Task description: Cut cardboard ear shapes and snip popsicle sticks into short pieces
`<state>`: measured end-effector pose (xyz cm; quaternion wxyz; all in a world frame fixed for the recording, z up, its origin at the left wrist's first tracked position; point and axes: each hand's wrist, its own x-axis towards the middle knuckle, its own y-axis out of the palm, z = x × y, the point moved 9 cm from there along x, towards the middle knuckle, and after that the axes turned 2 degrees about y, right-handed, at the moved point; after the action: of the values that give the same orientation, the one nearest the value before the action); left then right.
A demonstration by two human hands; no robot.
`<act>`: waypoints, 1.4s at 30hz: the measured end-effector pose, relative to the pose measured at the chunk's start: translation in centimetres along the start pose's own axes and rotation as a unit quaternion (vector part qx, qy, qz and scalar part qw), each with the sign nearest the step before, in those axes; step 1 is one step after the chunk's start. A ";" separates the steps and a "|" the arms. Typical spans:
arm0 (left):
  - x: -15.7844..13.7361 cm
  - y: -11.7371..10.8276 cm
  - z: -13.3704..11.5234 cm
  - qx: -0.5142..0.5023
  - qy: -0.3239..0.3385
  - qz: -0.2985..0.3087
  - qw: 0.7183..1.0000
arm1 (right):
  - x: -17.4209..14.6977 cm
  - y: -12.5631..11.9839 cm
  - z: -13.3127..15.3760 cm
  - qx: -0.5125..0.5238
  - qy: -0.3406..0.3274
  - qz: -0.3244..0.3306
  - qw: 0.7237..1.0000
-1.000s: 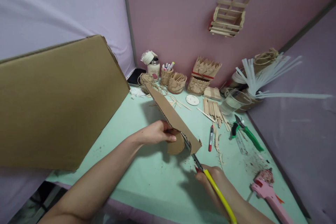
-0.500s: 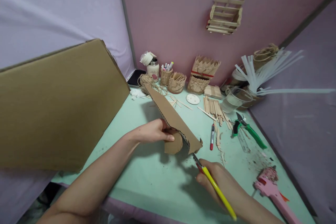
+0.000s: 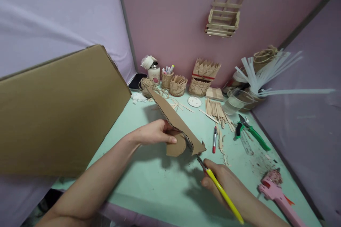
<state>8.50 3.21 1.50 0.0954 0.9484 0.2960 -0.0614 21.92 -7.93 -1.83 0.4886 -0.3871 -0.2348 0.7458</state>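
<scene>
One cardboard piece (image 3: 174,117), its edge cut in a curve, stood tilted at the centre of the frame, pinched between the thumb and fingers of the left hand (image 3: 157,133). The right hand (image 3: 221,177), lower right of centre, was wrapped around one yellow-handled cutter (image 3: 220,188); its far fingers were hidden. A second earlier the blades had reached up into the cut; now only their tips showed just beside the cardboard's lower edge. The left hand had kept its pinch.

Further out lay one red-ended marker (image 3: 214,140), one pair of green-handled pliers (image 3: 257,137) and, at lower right, one pink glue gun (image 3: 277,195). At upper centre, one pen cup (image 3: 167,81) held several pens beside one open bottle (image 3: 153,75), its contents not visible. Right of centre, a brown container (image 3: 250,106) held a bundle of white sticks (image 3: 254,76), too overlapped to count.
</scene>
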 end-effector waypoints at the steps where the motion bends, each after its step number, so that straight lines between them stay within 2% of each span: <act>1: 0.0 0.0 0.0 0.012 -0.005 0.005 1.000 | 0.0 -0.2 0.0 -0.019 0.012 -0.003 1.000; 6: -0.1 0.2 0.0 0.037 -0.020 0.025 0.999 | -0.3 -1.1 0.2 -0.098 0.043 -0.012 0.994; 13: -0.1 0.4 -0.1 0.047 -0.026 0.017 0.998 | -0.2 -0.7 0.3 -0.136 0.044 -0.011 0.990; 18: -0.1 0.2 0.1 0.032 -0.012 0.011 0.999 | 0.1 -0.1 -0.4 -0.086 0.040 -0.031 0.995; 24: -0.1 -0.3 0.7 0.015 -0.018 -0.018 1.000 | 0.3 1.7 -1.5 0.029 0.051 -0.005 0.998; 32: -0.2 0.1 1.0 0.022 -0.016 -0.002 1.000 | 0.3 0.0 -0.1 -0.039 0.064 -0.013 0.997; 42: -0.5 0.3 1.9 -0.001 -0.012 0.018 1.000 | 0.4 1.3 -0.5 -0.002 0.039 -0.010 0.999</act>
<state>8.22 2.27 -0.18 0.1014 0.9526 0.2779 -0.0711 21.51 -8.10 -3.18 0.5044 -0.4148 -0.2212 0.7243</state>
